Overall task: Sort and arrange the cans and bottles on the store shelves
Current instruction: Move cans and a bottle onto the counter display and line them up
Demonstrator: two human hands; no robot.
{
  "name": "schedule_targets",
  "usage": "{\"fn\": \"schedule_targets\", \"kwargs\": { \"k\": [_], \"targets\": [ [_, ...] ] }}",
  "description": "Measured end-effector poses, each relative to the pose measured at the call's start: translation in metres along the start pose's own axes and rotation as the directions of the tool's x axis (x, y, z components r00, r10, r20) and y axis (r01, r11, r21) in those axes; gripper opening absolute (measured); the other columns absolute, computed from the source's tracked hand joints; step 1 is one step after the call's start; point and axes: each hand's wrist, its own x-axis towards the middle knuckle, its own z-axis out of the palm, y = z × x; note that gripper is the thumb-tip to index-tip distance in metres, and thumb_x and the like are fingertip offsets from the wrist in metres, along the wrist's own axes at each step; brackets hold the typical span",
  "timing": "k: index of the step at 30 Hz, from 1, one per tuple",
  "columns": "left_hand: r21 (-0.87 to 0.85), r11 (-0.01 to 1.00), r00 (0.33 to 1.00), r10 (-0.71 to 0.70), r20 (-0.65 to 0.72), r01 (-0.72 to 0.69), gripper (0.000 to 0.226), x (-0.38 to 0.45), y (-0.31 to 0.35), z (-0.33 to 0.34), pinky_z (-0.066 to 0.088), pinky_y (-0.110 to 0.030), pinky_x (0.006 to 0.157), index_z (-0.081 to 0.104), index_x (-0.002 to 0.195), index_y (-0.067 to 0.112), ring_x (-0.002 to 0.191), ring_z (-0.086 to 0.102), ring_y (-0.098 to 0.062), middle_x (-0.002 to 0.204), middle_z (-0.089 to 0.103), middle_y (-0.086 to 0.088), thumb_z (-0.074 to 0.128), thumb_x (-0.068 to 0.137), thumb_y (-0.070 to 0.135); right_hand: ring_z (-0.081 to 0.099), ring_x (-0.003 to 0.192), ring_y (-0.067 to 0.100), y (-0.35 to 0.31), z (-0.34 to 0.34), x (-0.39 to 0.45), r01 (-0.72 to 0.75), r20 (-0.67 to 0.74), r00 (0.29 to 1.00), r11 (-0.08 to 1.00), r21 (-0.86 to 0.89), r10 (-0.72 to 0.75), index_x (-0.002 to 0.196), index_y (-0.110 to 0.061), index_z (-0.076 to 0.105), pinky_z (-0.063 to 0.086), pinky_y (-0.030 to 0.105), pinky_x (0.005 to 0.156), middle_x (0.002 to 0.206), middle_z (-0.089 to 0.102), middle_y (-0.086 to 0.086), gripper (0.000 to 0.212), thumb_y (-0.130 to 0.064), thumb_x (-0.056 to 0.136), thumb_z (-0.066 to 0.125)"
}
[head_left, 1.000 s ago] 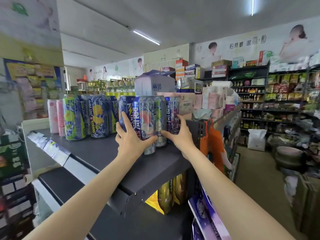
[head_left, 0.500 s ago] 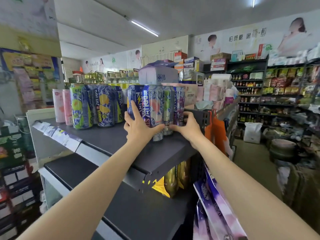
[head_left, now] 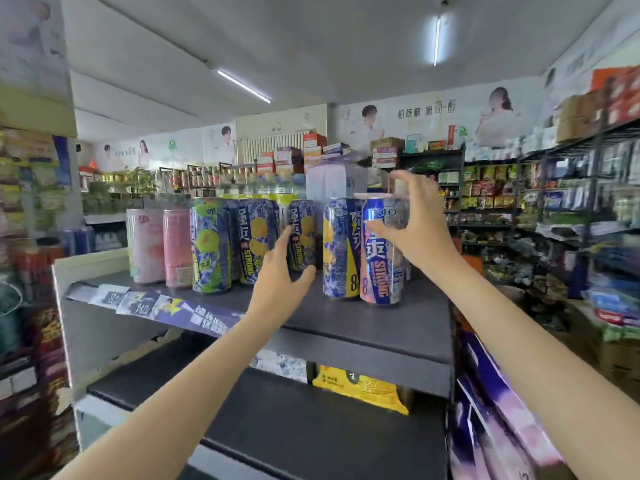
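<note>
Tall drink cans stand in a row on the dark top shelf [head_left: 381,327]. My left hand [head_left: 278,271] grips the lower part of a blue can with yellow lemons [head_left: 304,230], index finger up its left side and thumb under its right. My right hand [head_left: 417,223] holds the blue-and-pink STRONG can [head_left: 379,268] near its top, fingers curled over the rim. A blue-and-yellow lightning can [head_left: 341,247] stands between the two. Further left are another lemon can [head_left: 254,240], a green-and-blue can [head_left: 211,244] and two pink cans [head_left: 161,245].
A white carton [head_left: 334,181] sits behind the cans. Yellow packs [head_left: 360,386] lie under the top shelf, above a lower dark shelf [head_left: 277,427]. Purple packages [head_left: 491,410] hang at the shelf's right end. Stocked racks [head_left: 554,202] line the aisle on the right.
My left hand left the right-hand cluster and moved left onto the lemon can. My right hand rose to the top of the blue-and-pink can. The cans now stand more spread apart.
</note>
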Motion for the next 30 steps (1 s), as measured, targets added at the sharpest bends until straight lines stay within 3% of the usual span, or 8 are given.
{"fn": "schedule_targets", "kwargs": {
  "k": [3, 7, 9, 13, 19, 24, 27, 30],
  "targets": [
    [-0.016, 0.999, 0.995, 0.045, 0.086, -0.044, 0.07, 0.011, -0.016, -0.018, 0.03, -0.02, 0.082, 0.006, 0.148, 0.031, 0.121, 0.045, -0.02, 0.15, 0.028, -0.004, 0.051, 0.094, 0.031, 0.02, 0.134, 0.021, -0.024, 0.016, -0.005, 0.024, 0.031, 0.999, 0.978, -0.207, -0.018, 0.14, -0.019, 0.035, 0.009, 0.012, 0.097, 0.144, 0.027, 0.012, 0.081, -0.026, 0.073, 0.078],
    [-0.072, 0.993, 0.988, 0.098, 0.116, -0.09, 0.068, 0.04, -0.024, -0.028, 0.034, -0.02, 0.074, 0.006, 0.148, 0.032, 0.088, 0.053, -0.009, 0.15, 0.028, -0.005, 0.048, 0.096, 0.028, 0.007, 0.138, 0.025, -0.035, 0.025, -0.003, 0.006, 0.13, 0.99, 0.907, -0.421, 0.054, 0.145, -0.03, 0.026, 0.013, 0.043, 0.112, 0.151, 0.011, 0.01, 0.089, -0.036, 0.072, 0.077],
    [-0.088, 0.99, 0.983, 0.123, 0.134, -0.112, 0.068, 0.054, -0.028, -0.026, 0.036, -0.022, 0.07, 0.005, 0.148, 0.033, 0.09, 0.055, -0.018, 0.147, 0.032, -0.007, 0.048, 0.095, 0.028, 0.007, 0.138, 0.027, -0.036, 0.027, 0.004, -0.003, 0.151, 0.985, 0.876, -0.482, 0.086, 0.144, -0.033, 0.025, 0.015, 0.045, 0.112, 0.151, 0.011, 0.01, 0.087, -0.041, 0.073, 0.075],
    [-0.156, 0.978, 0.973, 0.161, 0.168, -0.135, 0.067, 0.078, -0.036, -0.016, 0.033, -0.023, 0.085, 0.009, 0.148, 0.032, 0.116, 0.048, -0.023, 0.146, 0.035, -0.008, 0.049, 0.095, 0.028, 0.008, 0.138, 0.026, -0.035, 0.042, 0.017, -0.015, 0.17, 0.977, 0.836, -0.549, 0.129, 0.141, -0.036, 0.031, 0.013, 0.048, 0.112, 0.149, 0.018, 0.005, 0.077, -0.048, 0.076, 0.071],
    [-0.192, 0.966, 0.952, 0.214, 0.221, -0.172, 0.067, 0.11, -0.052, -0.013, 0.041, -0.029, 0.079, 0.009, 0.149, 0.031, 0.089, 0.057, -0.021, 0.14, 0.043, -0.011, 0.049, 0.094, 0.03, 0.007, 0.139, 0.022, -0.036, 0.067, 0.021, -0.019, 0.155, 0.975, 0.76, -0.65, 0.157, 0.141, -0.039, 0.03, 0.007, 0.055, 0.112, 0.148, 0.021, 0.0, 0.071, -0.034, 0.082, 0.068],
    [-0.35, 0.931, 0.937, 0.206, 0.282, -0.099, 0.063, 0.134, -0.062, 0.0, 0.032, -0.032, 0.102, 0.011, 0.148, 0.03, 0.133, 0.035, -0.023, 0.152, 0.027, -0.003, 0.047, 0.096, 0.029, -0.006, 0.14, 0.019, -0.043, 0.08, 0.012, -0.131, 0.096, 0.966, 0.771, -0.623, 0.242, 0.142, -0.042, 0.023, 0.002, 0.059, 0.112, 0.148, 0.013, -0.002, 0.084, -0.047, 0.073, 0.072],
    [-0.444, 0.895, 0.903, 0.223, 0.368, -0.04, 0.059, 0.139, -0.058, 0.014, 0.027, -0.029, 0.106, 0.013, 0.148, 0.029, 0.138, 0.027, -0.02, 0.152, 0.026, -0.003, 0.044, 0.097, 0.031, -0.018, 0.14, 0.022, -0.044, 0.095, 0.007, -0.171, 0.045, 0.957, 0.685, -0.709, 0.285, 0.145, -0.042, 0.01, 0.003, 0.062, 0.111, 0.15, 0.002, -0.004, 0.099, -0.06, 0.068, 0.07],
    [-0.576, 0.818, 0.86, 0.292, 0.419, 0.004, 0.057, 0.143, -0.05, 0.031, 0.025, -0.015, 0.097, 0.014, 0.148, 0.022, 0.132, 0.027, -0.008, 0.149, 0.03, 0.0, 0.042, 0.098, 0.028, -0.022, 0.14, 0.021, -0.04, 0.098, 0.006, -0.185, 0.036, 0.945, 0.622, -0.761, 0.325, 0.146, -0.043, 0.001, 0.009, 0.061, 0.111, 0.151, 0.001, -0.005, 0.104, -0.064, 0.068, 0.067]
  ]
}}
